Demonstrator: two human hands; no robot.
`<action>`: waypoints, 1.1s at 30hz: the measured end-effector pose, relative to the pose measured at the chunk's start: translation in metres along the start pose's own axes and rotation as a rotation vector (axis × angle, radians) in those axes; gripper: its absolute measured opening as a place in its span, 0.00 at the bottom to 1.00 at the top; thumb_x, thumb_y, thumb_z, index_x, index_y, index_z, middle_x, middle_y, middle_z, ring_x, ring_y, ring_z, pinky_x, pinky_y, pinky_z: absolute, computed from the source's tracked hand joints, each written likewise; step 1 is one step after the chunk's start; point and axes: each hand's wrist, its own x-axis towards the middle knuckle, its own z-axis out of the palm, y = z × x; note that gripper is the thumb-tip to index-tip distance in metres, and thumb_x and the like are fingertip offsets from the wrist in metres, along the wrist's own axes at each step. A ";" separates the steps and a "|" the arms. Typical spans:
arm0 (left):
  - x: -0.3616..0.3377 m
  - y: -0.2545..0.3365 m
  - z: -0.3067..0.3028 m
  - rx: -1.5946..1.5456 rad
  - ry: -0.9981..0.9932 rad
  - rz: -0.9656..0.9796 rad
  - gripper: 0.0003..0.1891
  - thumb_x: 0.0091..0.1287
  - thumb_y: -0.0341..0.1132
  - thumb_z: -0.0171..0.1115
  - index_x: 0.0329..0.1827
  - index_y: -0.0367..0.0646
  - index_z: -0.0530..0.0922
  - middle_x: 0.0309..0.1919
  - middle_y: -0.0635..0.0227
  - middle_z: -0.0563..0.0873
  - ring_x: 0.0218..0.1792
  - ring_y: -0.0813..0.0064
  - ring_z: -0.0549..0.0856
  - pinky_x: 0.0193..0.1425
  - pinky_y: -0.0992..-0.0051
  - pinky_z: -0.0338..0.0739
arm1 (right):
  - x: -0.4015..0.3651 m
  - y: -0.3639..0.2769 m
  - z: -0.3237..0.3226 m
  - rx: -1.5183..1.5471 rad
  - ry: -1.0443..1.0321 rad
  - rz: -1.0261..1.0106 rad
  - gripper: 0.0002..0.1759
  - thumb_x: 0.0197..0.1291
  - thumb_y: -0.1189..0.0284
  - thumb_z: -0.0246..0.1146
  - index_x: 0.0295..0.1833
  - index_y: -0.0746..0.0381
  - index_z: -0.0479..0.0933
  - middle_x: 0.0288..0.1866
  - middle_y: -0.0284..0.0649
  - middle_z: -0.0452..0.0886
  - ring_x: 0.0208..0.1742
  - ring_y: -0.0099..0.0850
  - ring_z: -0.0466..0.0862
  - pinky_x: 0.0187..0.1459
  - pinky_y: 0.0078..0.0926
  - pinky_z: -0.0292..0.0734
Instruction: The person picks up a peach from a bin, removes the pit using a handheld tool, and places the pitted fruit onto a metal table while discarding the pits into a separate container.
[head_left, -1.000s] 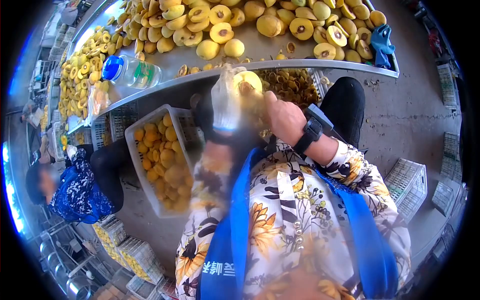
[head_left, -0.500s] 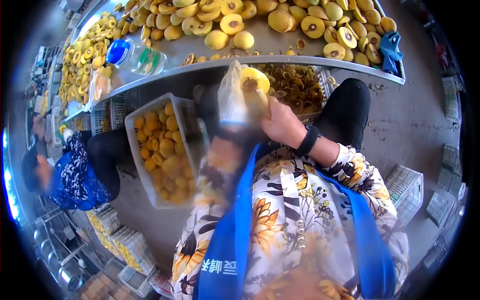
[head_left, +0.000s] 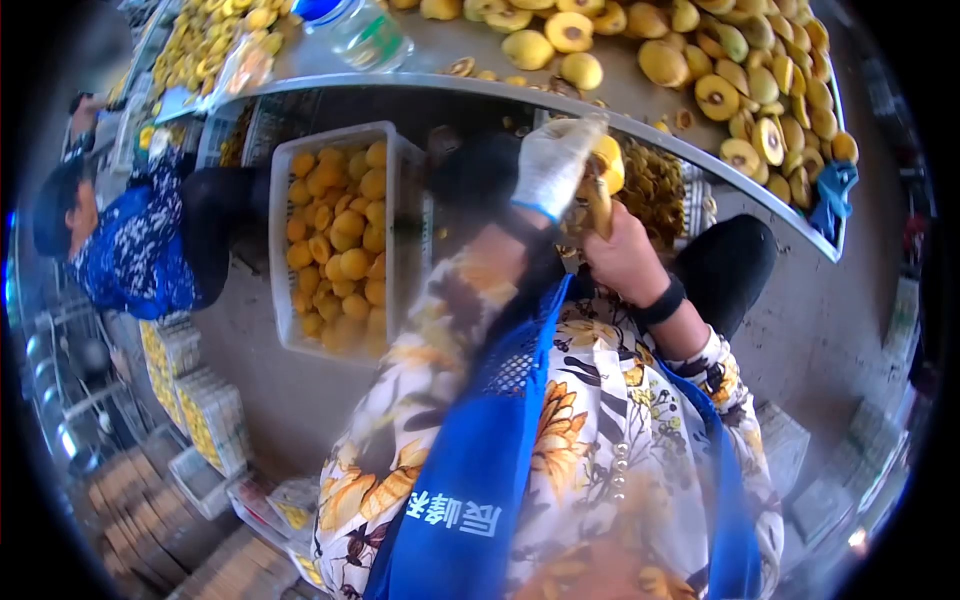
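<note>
My left hand (head_left: 560, 160), in a white glove, has its fingers wrapped round a yellow fruit half (head_left: 608, 163). My bare right hand (head_left: 625, 255), with a black band at the wrist, is closed on a pale wooden-looking handle (head_left: 600, 208). The handle's upper end meets the fruit; the tool's tip is too small to tell. Both hands are above my lap, just below the metal table edge (head_left: 480, 88). Under that edge, behind my hands, lies a crate of brownish fruit pieces (head_left: 655, 190).
A white crate (head_left: 283, 250) of orange fruit stands left of my lap. On the table lie many cut fruits (head_left: 716, 97), a bottle (head_left: 365, 38) and a blue glove (head_left: 835, 190). A co-worker (head_left: 130, 240) sits at far left; stacked crates (head_left: 212, 420) stand below.
The view has shifted, so the table and crate sit higher in the frame. My gloved fingers now reach over the fruit, and its cut face is less visible.
</note>
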 end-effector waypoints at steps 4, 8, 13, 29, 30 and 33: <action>-0.003 0.000 0.010 -0.107 0.073 -0.075 0.07 0.57 0.32 0.66 0.29 0.37 0.79 0.20 0.69 0.80 0.17 0.83 0.76 0.21 0.84 0.71 | -0.006 -0.028 -0.002 0.397 -0.256 0.231 0.07 0.55 0.79 0.48 0.41 0.60 0.63 0.16 0.31 0.62 0.09 0.18 0.61 0.10 0.17 0.58; 0.005 -0.008 -0.001 -0.156 0.087 -0.216 0.10 0.58 0.38 0.66 0.29 0.40 0.78 0.21 0.70 0.79 0.18 0.82 0.77 0.20 0.83 0.69 | -0.001 -0.027 -0.005 0.763 -0.411 0.390 0.08 0.57 0.79 0.49 0.42 0.59 0.63 0.15 0.29 0.61 0.07 0.17 0.58 0.09 0.17 0.55; 0.013 -0.029 -0.002 -0.264 0.167 -0.381 0.21 0.64 0.56 0.52 0.38 0.45 0.78 0.28 0.69 0.82 0.26 0.73 0.80 0.30 0.74 0.74 | 0.007 0.013 -0.014 1.311 -0.708 0.045 0.09 0.62 0.76 0.50 0.48 0.59 0.63 0.15 0.28 0.57 0.08 0.16 0.53 0.08 0.15 0.49; 0.073 0.054 -0.357 0.418 1.070 0.418 0.23 0.64 0.53 0.54 0.46 0.39 0.79 0.41 0.59 0.83 0.35 0.68 0.83 0.39 0.71 0.79 | 0.015 0.015 -0.012 0.774 -0.208 0.427 0.08 0.59 0.76 0.55 0.44 0.60 0.66 0.16 0.30 0.64 0.09 0.18 0.60 0.10 0.17 0.56; 0.077 0.050 -0.365 0.895 1.107 0.382 0.24 0.64 0.54 0.53 0.46 0.40 0.79 0.42 0.56 0.82 0.38 0.64 0.83 0.44 0.70 0.77 | 0.020 0.013 -0.011 0.754 -0.213 0.437 0.08 0.59 0.76 0.55 0.44 0.61 0.66 0.16 0.30 0.64 0.09 0.18 0.60 0.10 0.16 0.56; 0.089 0.024 -0.396 1.504 0.698 -0.053 0.21 0.60 0.52 0.56 0.47 0.46 0.80 0.47 0.53 0.80 0.47 0.56 0.79 0.55 0.68 0.72 | 0.030 0.012 -0.002 0.646 -0.214 0.425 0.07 0.58 0.77 0.55 0.42 0.62 0.67 0.17 0.29 0.66 0.10 0.17 0.62 0.11 0.15 0.57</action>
